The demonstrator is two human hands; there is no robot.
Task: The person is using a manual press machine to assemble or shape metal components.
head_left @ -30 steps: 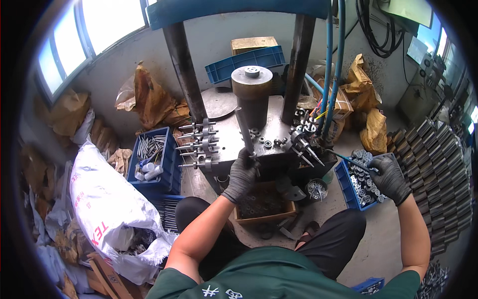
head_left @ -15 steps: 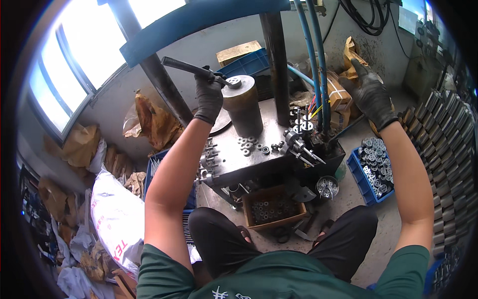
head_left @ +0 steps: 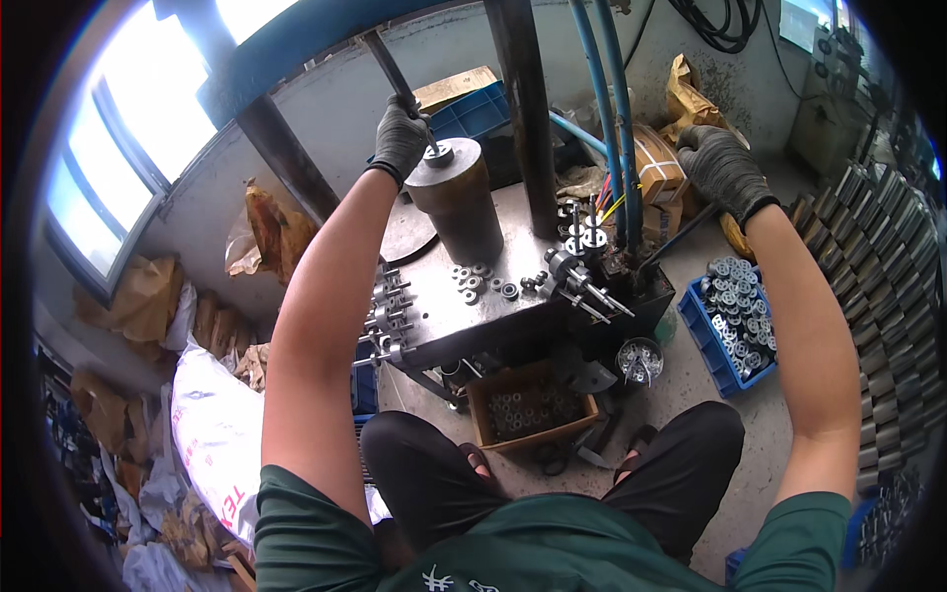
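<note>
My left hand [head_left: 402, 140], in a grey knit glove, is closed around a dark bar [head_left: 387, 64] that slants up beneath the blue press beam. Just past my fingers, a thinner metal end meets a small round part [head_left: 439, 154] on top of a thick metal cylinder [head_left: 456, 202]. The cylinder stands upright on the steel press table [head_left: 464, 318]. My right hand [head_left: 725, 170], gloved too, is raised at the right with its fingers curled. It is near the end of a dark lever [head_left: 681, 235]; whether it grips anything is hidden.
Small metal rings [head_left: 472, 280] and shafts with discs [head_left: 582, 276] lie on the table. A blue crate [head_left: 725, 360] of wheel-like parts stands at the right, beside stacked metal tubes [head_left: 878, 296]. Below sits a cardboard box [head_left: 533, 437] of rings. Blue hoses [head_left: 614, 128] run down behind.
The bar in my left hand has swung from nearly level to steep. My right hand's fingers have gone from stretched out to curled. The view has shifted slightly.
</note>
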